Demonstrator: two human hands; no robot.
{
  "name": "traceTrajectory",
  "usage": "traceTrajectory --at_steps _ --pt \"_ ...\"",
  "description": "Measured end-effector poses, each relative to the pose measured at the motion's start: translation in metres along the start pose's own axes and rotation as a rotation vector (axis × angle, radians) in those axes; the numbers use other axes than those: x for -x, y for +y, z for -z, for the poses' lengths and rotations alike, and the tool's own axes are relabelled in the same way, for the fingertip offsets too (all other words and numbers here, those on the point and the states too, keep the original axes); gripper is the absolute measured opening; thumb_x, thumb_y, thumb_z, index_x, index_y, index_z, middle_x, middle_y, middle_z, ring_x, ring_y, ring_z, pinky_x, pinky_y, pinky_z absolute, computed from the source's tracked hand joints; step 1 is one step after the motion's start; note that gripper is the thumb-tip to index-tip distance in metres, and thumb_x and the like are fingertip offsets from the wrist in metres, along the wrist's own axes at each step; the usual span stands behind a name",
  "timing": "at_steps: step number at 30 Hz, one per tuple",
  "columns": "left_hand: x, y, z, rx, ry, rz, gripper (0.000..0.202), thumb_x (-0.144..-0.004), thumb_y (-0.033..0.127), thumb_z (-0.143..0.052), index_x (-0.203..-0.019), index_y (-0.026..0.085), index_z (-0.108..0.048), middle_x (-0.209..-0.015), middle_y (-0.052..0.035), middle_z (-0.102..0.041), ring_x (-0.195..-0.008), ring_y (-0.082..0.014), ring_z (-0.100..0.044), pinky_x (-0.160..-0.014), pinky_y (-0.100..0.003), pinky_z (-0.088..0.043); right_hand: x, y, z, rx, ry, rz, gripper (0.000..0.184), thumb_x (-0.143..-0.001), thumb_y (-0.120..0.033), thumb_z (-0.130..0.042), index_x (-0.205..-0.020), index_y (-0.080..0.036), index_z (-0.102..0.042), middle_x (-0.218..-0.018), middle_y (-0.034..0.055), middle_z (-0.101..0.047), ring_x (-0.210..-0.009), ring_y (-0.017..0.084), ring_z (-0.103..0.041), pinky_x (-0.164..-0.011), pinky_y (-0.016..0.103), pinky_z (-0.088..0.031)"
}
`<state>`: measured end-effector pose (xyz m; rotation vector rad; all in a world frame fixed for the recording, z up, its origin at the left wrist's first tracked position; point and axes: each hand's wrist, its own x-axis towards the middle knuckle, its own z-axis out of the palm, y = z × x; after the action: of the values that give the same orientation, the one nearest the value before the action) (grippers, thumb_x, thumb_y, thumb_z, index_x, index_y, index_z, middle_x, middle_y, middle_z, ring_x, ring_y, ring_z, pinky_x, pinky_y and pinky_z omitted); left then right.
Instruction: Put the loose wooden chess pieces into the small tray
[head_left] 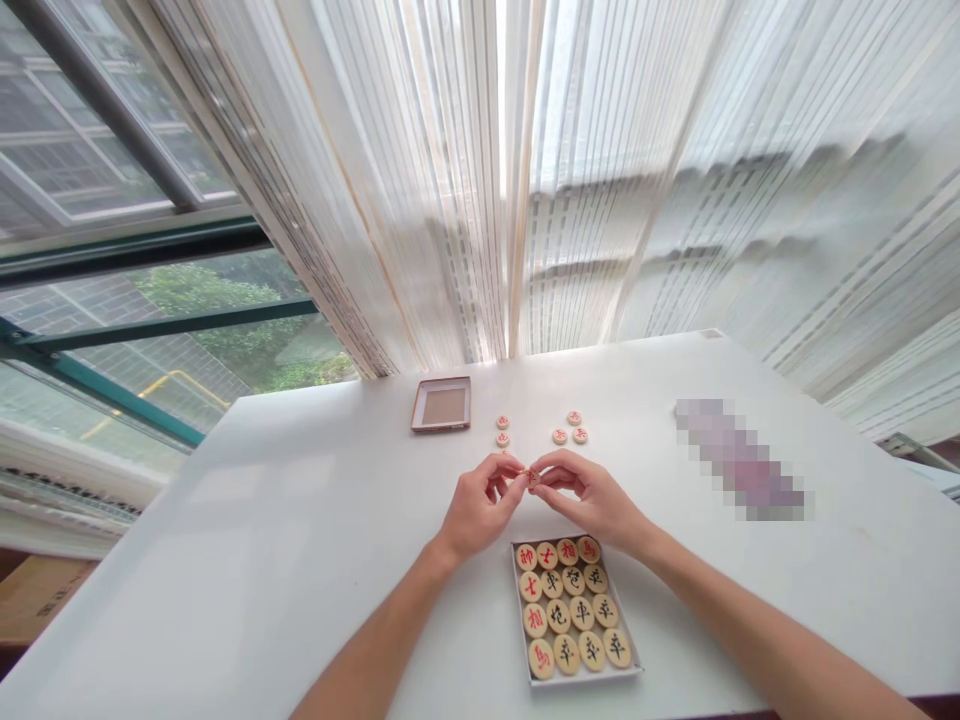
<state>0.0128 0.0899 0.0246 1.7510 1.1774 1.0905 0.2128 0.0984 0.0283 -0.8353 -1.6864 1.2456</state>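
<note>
My left hand (478, 503) and my right hand (589, 497) meet above the white table (262, 540), both pinching one small round wooden chess piece (531, 477) between their fingertips. Right below the hands lies a shallow white box (634, 655) filled with several round wooden pieces marked in red or black characters. Beyond the hands, loose pieces lie on the table: two (502, 431) to the left and three (571, 429) to the right.
A brown box lid (442, 405) lies upside down at the far side of the table. A blurred pinkish object (739, 460) lies to the right. Striped sheer curtains (600, 170) hang behind the table, and a window (112, 300) is to the left.
</note>
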Motion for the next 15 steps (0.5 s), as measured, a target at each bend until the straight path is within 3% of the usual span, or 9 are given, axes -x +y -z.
traceTrajectory --at_steps 9,15 --pt "0.0010 -0.0010 0.0007 0.033 -0.043 -0.028 0.021 -0.091 0.034 -0.063 -0.107 0.019 -0.061 -0.100 -0.0050 -0.068 -0.060 -0.0072 -0.054 -0.051 -0.019 -0.040 -0.0008 0.0006 0.0014 -0.007 -0.007 0.023 0.020 -0.093 -0.030 -0.066 -0.111 -0.021 -0.066 -0.104 0.0064 -0.072 -0.096 0.020 -0.071 -0.090 0.036 -0.059" --pt "0.0023 0.0003 -0.0006 0.030 -0.058 -0.039 0.023 -0.090 0.033 -0.065 -0.109 0.020 -0.059 -0.095 -0.0037 -0.067 -0.060 -0.0073 -0.054 -0.052 -0.019 -0.040 0.0007 0.0008 0.0011 0.003 -0.027 0.000 0.020 -0.097 -0.033 -0.061 -0.112 -0.021 -0.064 -0.103 0.0063 -0.072 -0.095 0.020 -0.071 -0.089 0.038 -0.058"
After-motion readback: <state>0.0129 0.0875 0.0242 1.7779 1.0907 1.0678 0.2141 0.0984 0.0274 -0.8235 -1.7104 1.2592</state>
